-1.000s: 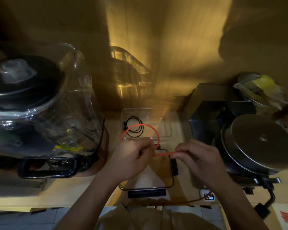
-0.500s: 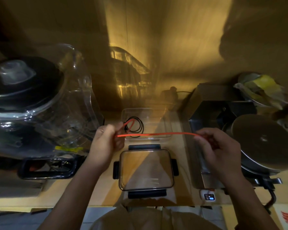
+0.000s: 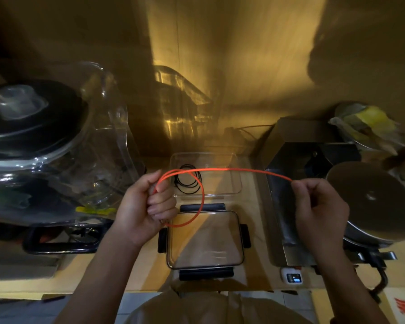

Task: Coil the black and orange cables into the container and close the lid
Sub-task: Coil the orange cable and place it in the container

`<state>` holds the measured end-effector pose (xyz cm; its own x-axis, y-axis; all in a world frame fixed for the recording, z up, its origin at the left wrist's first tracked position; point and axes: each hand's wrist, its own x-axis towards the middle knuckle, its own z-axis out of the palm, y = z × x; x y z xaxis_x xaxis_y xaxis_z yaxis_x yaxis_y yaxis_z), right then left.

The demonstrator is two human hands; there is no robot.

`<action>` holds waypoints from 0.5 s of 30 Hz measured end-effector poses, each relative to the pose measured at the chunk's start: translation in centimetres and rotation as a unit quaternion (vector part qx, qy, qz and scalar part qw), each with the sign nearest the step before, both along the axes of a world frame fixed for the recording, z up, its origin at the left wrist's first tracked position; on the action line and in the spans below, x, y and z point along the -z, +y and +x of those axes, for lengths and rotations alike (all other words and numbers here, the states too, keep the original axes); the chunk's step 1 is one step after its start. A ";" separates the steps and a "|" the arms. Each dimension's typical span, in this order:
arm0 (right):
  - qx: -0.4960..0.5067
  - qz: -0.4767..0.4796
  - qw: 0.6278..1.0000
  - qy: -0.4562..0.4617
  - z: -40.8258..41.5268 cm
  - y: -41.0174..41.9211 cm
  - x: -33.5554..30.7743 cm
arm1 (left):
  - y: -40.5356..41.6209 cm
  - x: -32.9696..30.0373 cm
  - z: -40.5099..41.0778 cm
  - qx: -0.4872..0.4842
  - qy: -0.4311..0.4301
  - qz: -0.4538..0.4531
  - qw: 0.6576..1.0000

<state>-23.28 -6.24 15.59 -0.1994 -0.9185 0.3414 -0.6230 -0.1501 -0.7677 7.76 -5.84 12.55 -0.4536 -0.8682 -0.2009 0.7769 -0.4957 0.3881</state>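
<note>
Orange cable [image 3: 232, 169]: loop gripped in left hand [image 3: 147, 206], free run stretched rightward to pinching right hand [image 3: 318, 206]. Container [image 3: 234, 183], holding coiled black cable [image 3: 188, 181], just beyond left hand; lid [image 3: 206, 239] nearer.

No text, label or number here is sharp enough to read.

Warm yellow light falls in a band down the brown wall [image 3: 243, 66], leaving the corners dark. The wooden desk [image 3: 138, 272] stands against it. Grey floor tiles [image 3: 145, 302] show below its front edge.
</note>
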 end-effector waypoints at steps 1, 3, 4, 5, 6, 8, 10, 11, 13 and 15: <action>0.008 -0.006 1.000 -0.001 -0.1 0.0 -0.1 | 0.0 0.1 0.1 0.006 0.002 0.005 1.000; 0.028 -0.019 0.999 -0.001 -0.2 -0.1 -0.4 | 0.2 0.5 0.3 0.031 0.019 0.013 0.999; 0.039 -0.024 0.999 0.001 -0.3 -0.1 -0.5 | 0.2 0.6 0.4 0.044 0.021 0.015 0.999; 0.051 -0.026 0.998 0.004 -0.4 -0.2 -0.6 | 0.3 0.8 0.5 0.055 0.012 0.016 0.998; 0.062 -0.026 0.998 0.005 -0.5 -0.3 -0.6 | 0.4 0.9 0.5 0.064 -0.006 0.015 0.998; 0.076 -0.029 0.997 0.003 -0.7 -0.5 -0.8 | 0.7 1.1 0.6 0.086 -0.033 0.016 0.996; 0.087 -0.034 0.996 0.004 -0.9 -0.6 -0.9 | 0.8 1.3 0.9 0.118 -0.013 0.018 0.993; 0.092 -0.036 0.995 0.005 -1.0 -0.7 -0.9 | 0.9 1.5 1.2 0.133 0.010 0.021 0.991; 0.100 -0.036 0.994 0.007 -1.3 -0.9 -0.9 | 1.0 1.8 1.7 0.145 0.041 0.023 0.988; 0.106 -0.031 0.994 0.016 -1.5 -1.0 -0.7 | 0.9 1.9 2.1 0.143 0.058 0.016 0.988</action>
